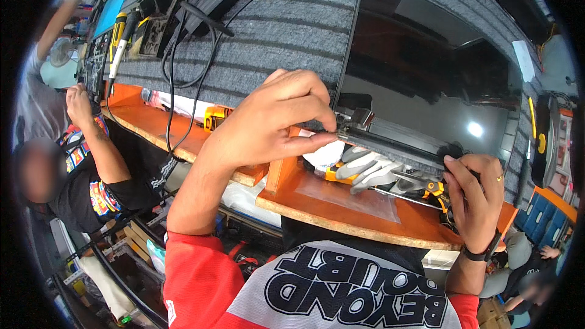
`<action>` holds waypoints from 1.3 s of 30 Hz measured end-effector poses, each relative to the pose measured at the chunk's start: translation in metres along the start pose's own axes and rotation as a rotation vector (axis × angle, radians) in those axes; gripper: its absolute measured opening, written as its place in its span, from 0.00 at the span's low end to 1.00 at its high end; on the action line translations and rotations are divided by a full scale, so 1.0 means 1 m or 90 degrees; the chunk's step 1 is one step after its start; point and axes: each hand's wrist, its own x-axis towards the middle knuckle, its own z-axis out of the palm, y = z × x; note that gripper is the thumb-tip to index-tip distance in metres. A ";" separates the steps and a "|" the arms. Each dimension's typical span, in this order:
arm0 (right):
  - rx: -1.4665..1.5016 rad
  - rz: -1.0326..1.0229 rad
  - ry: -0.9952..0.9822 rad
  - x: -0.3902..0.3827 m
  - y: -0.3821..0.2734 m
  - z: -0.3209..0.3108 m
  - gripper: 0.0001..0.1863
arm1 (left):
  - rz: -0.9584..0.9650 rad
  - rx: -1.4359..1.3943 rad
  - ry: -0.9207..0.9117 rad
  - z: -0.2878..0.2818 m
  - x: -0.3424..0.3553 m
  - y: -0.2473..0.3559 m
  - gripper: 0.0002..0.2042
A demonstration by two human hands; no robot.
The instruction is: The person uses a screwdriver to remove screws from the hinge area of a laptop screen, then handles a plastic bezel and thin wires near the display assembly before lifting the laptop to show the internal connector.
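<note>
A dark glossy laptop screen lies on a grey striped mat, its lower edge towards me. A metal hinge shows near its lower left corner. My left hand pinches that corner beside the hinge between thumb and forefinger. At the lower right corner, my right hand has its thumb and fingertips closed on the edge. The fingertips partly cover both corners. A dark strip runs along the edge between my hands.
Below the mat, an orange wooden shelf holds grey work gloves and yellow-black tools. A black cable loops across the mat by a dark box. Screwdrivers stand further left. Another person sits at the left.
</note>
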 end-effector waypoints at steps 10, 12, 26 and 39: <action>-0.038 -0.025 -0.011 0.001 -0.008 -0.006 0.17 | 0.020 0.015 0.015 0.004 -0.005 -0.003 0.11; -0.040 -0.027 -0.009 0.000 -0.008 -0.005 0.17 | 0.026 0.021 0.017 0.005 -0.005 -0.003 0.11; -0.048 -0.025 -0.012 0.000 -0.010 -0.003 0.17 | 0.103 0.066 0.038 0.008 -0.006 -0.007 0.09; -0.050 -0.025 -0.016 -0.001 -0.010 -0.002 0.17 | 0.121 0.101 0.035 0.009 -0.007 -0.006 0.09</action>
